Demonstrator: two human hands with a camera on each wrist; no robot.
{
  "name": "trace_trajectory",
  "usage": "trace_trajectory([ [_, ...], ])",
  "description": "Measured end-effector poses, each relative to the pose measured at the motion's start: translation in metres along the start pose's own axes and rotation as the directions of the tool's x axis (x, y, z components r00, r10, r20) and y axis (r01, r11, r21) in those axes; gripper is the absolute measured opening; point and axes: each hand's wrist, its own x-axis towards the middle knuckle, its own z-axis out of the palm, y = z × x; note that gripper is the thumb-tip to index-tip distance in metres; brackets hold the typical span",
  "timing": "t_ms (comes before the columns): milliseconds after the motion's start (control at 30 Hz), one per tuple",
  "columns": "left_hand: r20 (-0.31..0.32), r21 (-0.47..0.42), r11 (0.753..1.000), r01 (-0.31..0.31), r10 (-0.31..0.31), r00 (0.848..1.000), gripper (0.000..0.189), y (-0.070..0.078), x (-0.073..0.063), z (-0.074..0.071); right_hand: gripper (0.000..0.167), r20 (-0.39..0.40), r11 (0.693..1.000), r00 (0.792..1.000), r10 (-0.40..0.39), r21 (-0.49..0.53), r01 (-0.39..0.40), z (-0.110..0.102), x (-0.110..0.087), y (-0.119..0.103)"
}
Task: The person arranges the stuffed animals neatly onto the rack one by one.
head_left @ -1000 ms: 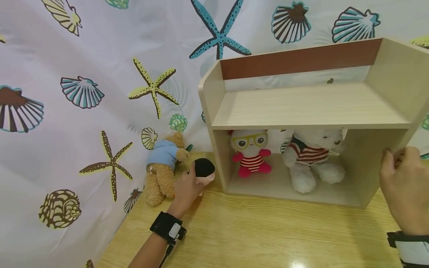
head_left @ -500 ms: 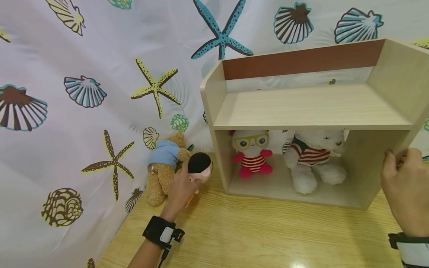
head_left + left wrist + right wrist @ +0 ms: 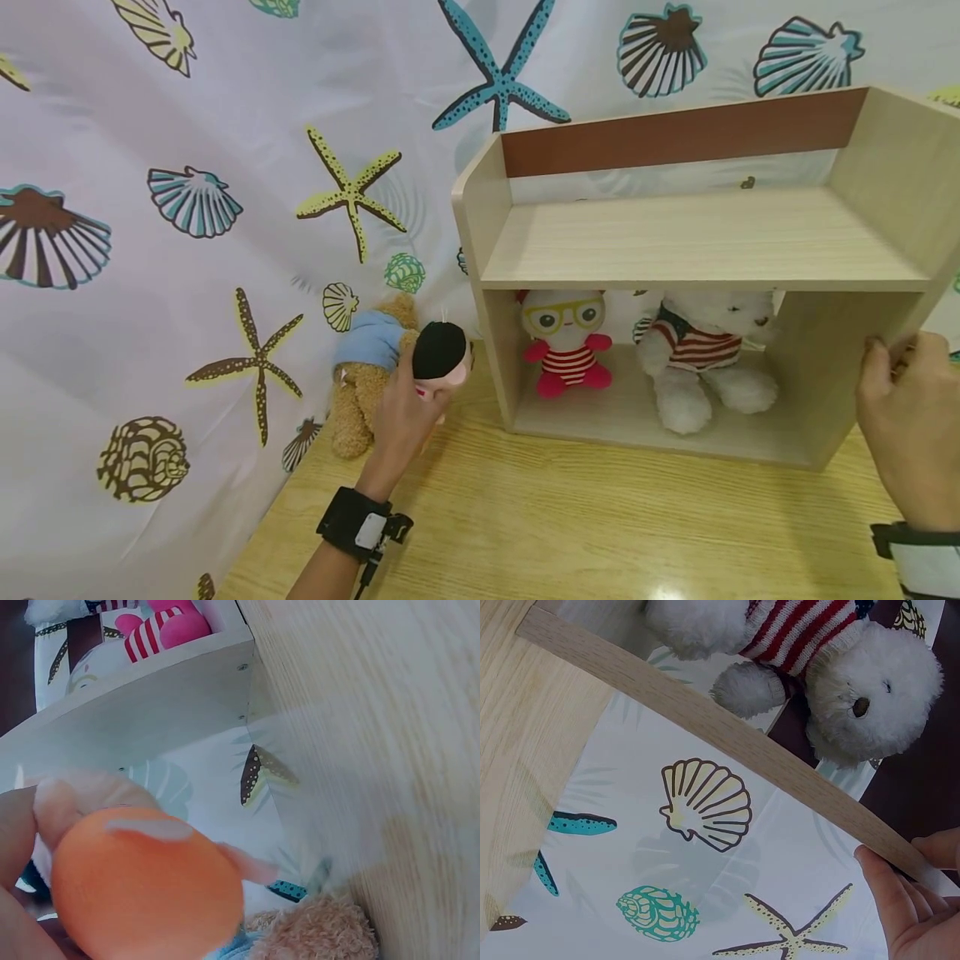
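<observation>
In the head view my left hand (image 3: 402, 421) grips a small plush doll (image 3: 439, 352) with a black top and a pale pink face. The left wrist view shows the doll's round orange body (image 3: 150, 889) close up, with fingers at the left edge. Just behind it a tan teddy bear (image 3: 360, 392) in a blue top leans by the curtain. My right hand (image 3: 909, 429) pinches the front edge of the right side panel of a wooden shelf (image 3: 697, 242); the right wrist view shows thumb and fingers on either side of that panel (image 3: 727, 742).
Inside the lower compartment sit a plush doll (image 3: 567, 358) with yellow glasses and a white teddy bear (image 3: 686, 358) in a striped top. A curtain (image 3: 247, 100) printed with shells and starfish hangs behind. The shelf stands on a wooden table (image 3: 585, 517).
My left hand has lifted the doll slightly and drawn it left, away from the shelf towards the tan bear. My right hand keeps its hold on the panel.
</observation>
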Motion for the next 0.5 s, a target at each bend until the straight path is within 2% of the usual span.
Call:
trace_trajectory([
  [233,-0.091,-0.052,0.998,-0.04,0.035,0.995,0.083,0.0033,-0.0004,-0.0014,0.034,-0.013,1.0,1.0,-0.028,-0.002,0.028,0.0011,-0.0002,0.0017],
  [500,-0.217,-0.128,0.98,-0.154,0.124,0.968,0.081,0.0074,-0.0017,-0.0032,0.032,-0.007,1.0,1.0,-0.016,0.022,0.016,0.0027,-0.0002,0.0046],
])
